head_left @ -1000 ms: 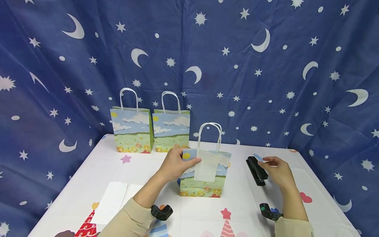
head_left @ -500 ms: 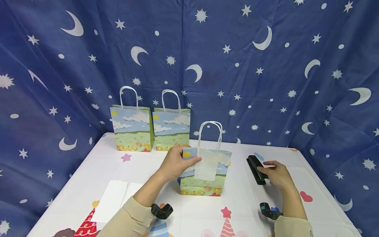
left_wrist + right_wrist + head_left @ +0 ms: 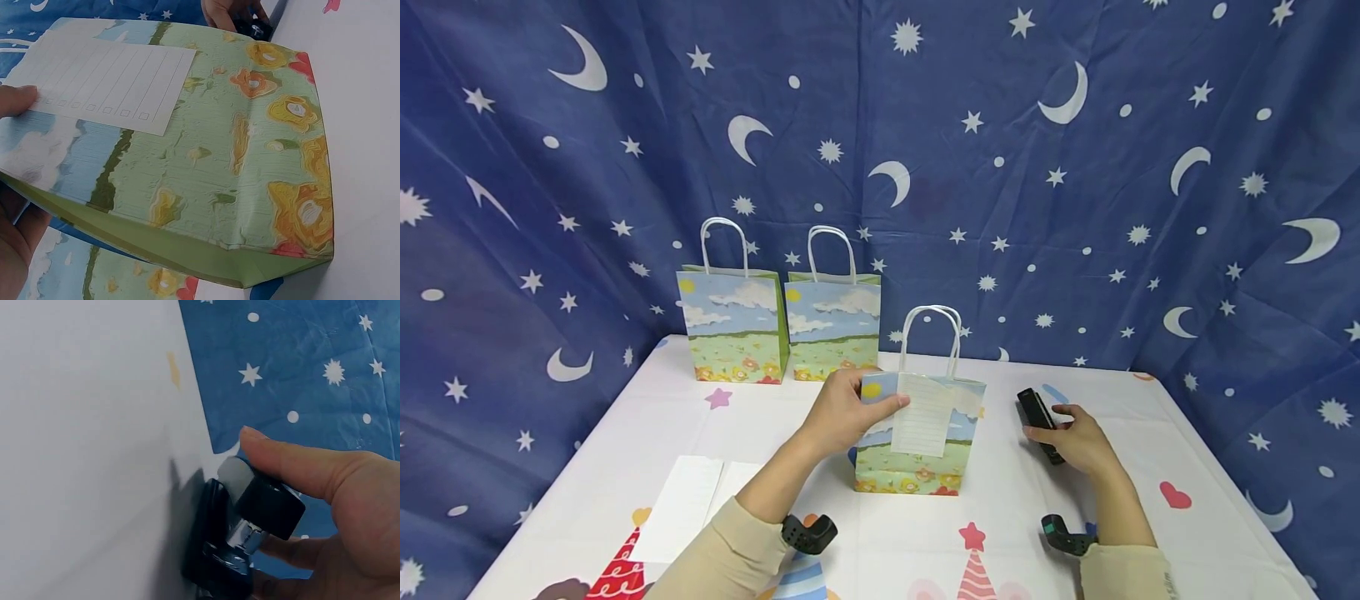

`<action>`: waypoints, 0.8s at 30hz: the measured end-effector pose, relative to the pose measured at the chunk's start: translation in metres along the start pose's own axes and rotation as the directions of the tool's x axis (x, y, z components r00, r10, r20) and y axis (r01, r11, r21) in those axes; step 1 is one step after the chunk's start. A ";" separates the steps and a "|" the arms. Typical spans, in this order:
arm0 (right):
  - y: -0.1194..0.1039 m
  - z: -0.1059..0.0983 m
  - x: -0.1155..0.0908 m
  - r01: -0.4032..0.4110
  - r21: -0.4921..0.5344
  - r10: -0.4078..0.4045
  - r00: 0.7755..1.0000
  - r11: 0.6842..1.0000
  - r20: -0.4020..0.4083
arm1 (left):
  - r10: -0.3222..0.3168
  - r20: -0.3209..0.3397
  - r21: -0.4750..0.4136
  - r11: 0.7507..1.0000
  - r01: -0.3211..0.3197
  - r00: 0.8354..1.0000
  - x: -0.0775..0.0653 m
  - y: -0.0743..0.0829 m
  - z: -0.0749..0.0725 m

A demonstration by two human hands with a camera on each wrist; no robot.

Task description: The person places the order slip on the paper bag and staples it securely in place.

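In the head view my left hand pinches the upper left edge of a paper gift bag. Its thumb presses a lined paper slip flat against the bag's front, below the white handles. The left wrist view shows the slip with small boxes along one edge, and the thumb on it. My right hand grips a black stapler at the table's right. In the right wrist view the thumb lies on one side of the stapler and the fingers on the other, partly hidden.
Two matching gift bags, one at the left and one beside it, stand at the back. More paper slips lie at the front left. A blue curtain with moons and stars hangs behind the table.
My right hand has closed on the stapler and shifted it slightly left, turning it on the table. The left hand, bag and slip have stayed in place.
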State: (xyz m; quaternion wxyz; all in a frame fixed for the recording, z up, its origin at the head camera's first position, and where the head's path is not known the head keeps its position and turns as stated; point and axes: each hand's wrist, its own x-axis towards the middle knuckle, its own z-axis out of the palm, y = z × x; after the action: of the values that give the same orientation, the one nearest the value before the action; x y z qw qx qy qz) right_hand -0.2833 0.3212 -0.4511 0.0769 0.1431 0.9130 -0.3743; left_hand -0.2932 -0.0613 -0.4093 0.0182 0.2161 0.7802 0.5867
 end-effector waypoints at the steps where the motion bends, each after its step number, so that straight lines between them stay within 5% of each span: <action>1: 0.000 0.001 0.000 -0.004 -0.005 0.004 1.000 1.000 0.004 | 0.002 0.002 -0.002 1.000 -0.002 1.000 0.000 0.000 0.000; 10: 0.002 0.006 0.001 -0.034 0.034 0.034 0.999 0.999 -0.015 | 0.007 0.004 -0.011 1.000 -0.007 1.000 -0.001 0.003 0.000; 17: -0.005 -0.003 -0.002 -0.058 0.309 0.047 0.998 0.949 0.046 | -0.001 0.008 -0.007 1.000 0.001 1.000 -0.001 0.001 0.000; 20: -0.012 -0.010 -0.006 -0.068 0.538 0.034 0.997 0.840 0.072 | 0.008 0.010 -0.012 1.000 -0.008 1.000 -0.001 0.001 0.000; 22: -0.016 -0.016 -0.011 -0.086 0.712 0.015 0.994 0.697 0.105 | 0.014 0.009 -0.005 1.000 -0.014 1.000 -0.001 0.001 0.001; 24: -0.020 -0.022 -0.015 -0.106 0.851 -0.016 0.991 0.514 0.133 | 0.014 0.009 0.000 1.000 -0.014 1.000 -0.001 0.001 0.001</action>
State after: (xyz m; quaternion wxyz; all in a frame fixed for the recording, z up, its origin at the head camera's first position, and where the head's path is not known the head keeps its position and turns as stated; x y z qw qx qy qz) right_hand -0.2759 0.3198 -0.4187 0.0627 0.1626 0.5997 -0.7810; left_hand -0.2917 -0.0611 -0.4091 0.0176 0.2243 0.7787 0.5857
